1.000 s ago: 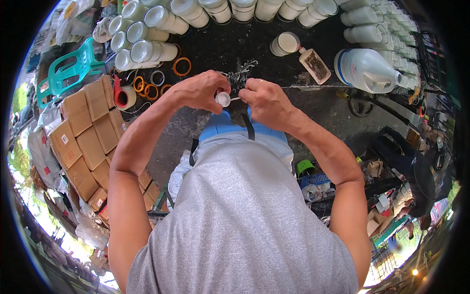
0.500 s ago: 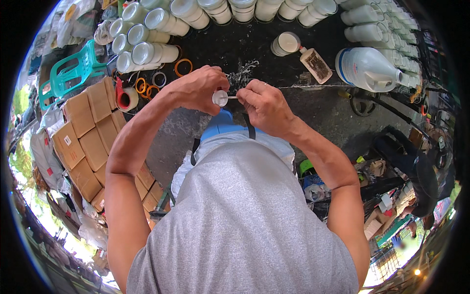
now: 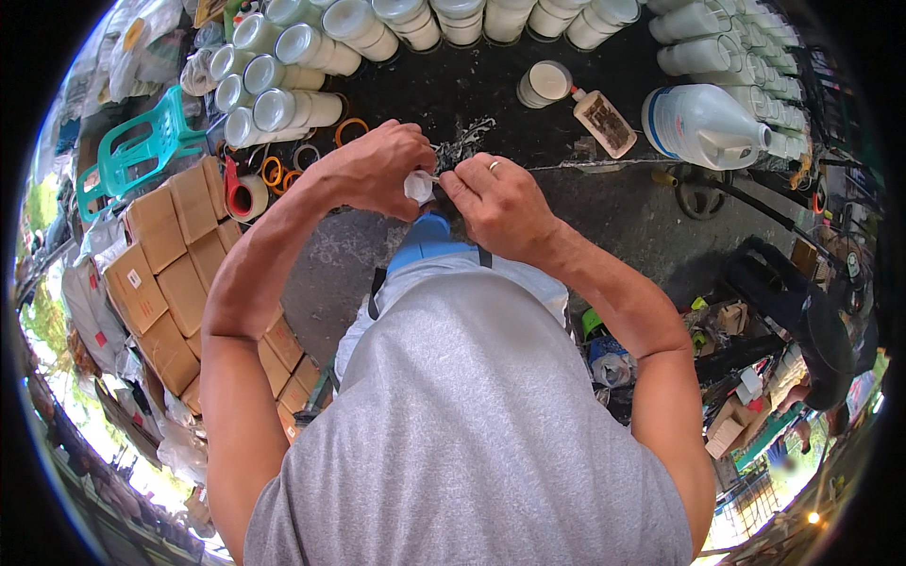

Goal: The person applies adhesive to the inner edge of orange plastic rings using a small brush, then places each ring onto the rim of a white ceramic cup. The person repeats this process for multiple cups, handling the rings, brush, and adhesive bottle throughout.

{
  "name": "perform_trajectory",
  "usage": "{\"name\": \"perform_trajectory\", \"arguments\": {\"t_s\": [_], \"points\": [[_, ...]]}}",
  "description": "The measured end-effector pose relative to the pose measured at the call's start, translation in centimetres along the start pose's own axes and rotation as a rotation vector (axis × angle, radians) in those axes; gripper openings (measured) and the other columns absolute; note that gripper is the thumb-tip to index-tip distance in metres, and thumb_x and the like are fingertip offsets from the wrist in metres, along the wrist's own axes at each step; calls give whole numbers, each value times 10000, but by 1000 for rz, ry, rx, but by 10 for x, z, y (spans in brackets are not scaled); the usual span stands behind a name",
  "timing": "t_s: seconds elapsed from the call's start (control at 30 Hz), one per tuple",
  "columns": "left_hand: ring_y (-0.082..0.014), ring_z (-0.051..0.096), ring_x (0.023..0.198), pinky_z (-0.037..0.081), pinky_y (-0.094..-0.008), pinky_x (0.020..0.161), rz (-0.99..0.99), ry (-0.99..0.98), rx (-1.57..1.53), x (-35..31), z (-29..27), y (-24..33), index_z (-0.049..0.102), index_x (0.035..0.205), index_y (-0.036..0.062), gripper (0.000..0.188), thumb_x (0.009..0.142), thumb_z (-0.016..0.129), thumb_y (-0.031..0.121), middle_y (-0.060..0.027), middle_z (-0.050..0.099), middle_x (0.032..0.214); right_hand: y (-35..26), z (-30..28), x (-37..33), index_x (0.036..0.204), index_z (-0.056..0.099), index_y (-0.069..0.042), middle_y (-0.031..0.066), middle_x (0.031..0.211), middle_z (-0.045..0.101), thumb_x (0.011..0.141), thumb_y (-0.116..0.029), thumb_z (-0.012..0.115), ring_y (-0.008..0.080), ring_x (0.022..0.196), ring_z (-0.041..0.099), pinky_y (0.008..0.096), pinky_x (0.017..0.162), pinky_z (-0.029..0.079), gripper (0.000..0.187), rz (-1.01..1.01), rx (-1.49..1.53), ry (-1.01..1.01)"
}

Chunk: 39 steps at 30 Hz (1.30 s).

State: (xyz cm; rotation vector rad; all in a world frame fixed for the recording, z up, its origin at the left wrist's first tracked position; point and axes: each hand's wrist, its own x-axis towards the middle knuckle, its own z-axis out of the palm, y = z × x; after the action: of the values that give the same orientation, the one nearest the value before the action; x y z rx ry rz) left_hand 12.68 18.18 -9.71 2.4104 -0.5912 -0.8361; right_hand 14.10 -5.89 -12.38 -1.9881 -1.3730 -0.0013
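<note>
My left hand (image 3: 382, 165) is closed round a small whitish translucent piece (image 3: 418, 186) with a round end, held just off the near edge of the dark table. I cannot make out its exact kind. My right hand (image 3: 503, 203) is closed too, with thumb and fingers pinching a thin pale stick (image 3: 436, 178), mostly hidden by the fingers. The stick's visible end meets the side of the whitish piece. Beyond the hands, a jar of white stuff (image 3: 543, 85) stands beside a squeeze bottle with a red tip (image 3: 604, 123), which lies on the table.
Rows of white-filled glass jars (image 3: 351, 28) line the table's far side. A large translucent jug (image 3: 706, 127) lies at the right. Tape rolls (image 3: 272, 172) and a red tape dispenser (image 3: 244, 196) sit at the left, near stacked cardboard boxes (image 3: 177, 297) and a green plastic chair (image 3: 142, 146).
My right hand has moved slightly left, closer to the whitish piece, so less of the stick shows. The piece has tilted and shifted a little left. The whole view has shifted slightly.
</note>
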Motion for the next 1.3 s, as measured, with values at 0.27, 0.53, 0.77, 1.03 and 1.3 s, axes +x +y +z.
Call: {"name": "perform_trajectory", "arguments": {"t_s": [0.27,0.53,0.77,1.03,1.3], "points": [[-285,598,967,451,-419,967,-12,160,259,-3,-1,10,703,917,16,374,583,779,168,-102,638,877,3,5,-2,987,738,14,107,859,627,800,-32,752,278,804,678,410,693,565,193,142,55,-17],[-268,614,952,447,-454,984,134,681,414,-13,18,2,687,1007,18,403,637,812,120,-80,651,921,-6,6,3,1014,758,7,144,887,675,912,-62,743,337,783,695,427,705,568,124,468,327,152],[-223,605,964,417,-478,951,150,853,602,-24,32,1,709,1080,8,428,699,839,153,-45,632,959,-18,1,10,1040,785,28,149,840,685,949,-76,728,276,741,681,376,672,534,149,692,528,150],[-203,631,978,390,-529,961,166,913,681,-29,48,-2,725,1107,22,420,754,882,185,-35,669,988,-28,4,3,1074,801,14,41,855,723,966,-87,745,98,724,622,263,654,492,157,971,775,120],[-204,627,966,379,-515,943,141,958,679,-30,66,-3,720,1096,51,442,744,913,235,-27,683,988,-35,27,-12,1042,803,16,-18,765,674,976,-110,737,65,646,559,255,582,451,157,1290,1309,204]]}}
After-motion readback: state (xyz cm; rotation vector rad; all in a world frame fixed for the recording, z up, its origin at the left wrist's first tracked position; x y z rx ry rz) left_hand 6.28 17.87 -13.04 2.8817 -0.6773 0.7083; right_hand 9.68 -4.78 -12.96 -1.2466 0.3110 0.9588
